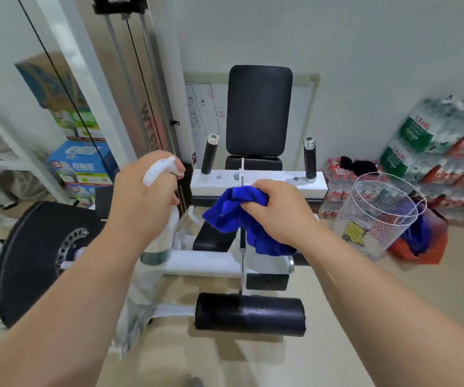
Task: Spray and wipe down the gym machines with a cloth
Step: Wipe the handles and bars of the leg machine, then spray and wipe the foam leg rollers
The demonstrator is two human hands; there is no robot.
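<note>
We face a leg-extension machine with a white frame. Its black back pad stands upright against the wall, and a black roller pad lies across the front, nearest us. A large black disc sits at the machine's left side, under the guide rods and cable of the weight stack. Stacked cardboard boxes stand behind that on the left. Shrink-wrapped packs of bottled water are piled along the right wall, with a wire mesh basket in front of them, just right of the machine. Two black handles rise either side of the seat.

The right hand is clenched around a bunched blue cloth, which hangs over the seat and hides part of it. The left hand grasps a clear spray bottle just left of the seat, fingers curled round its neck and one finger at the trigger.
</note>
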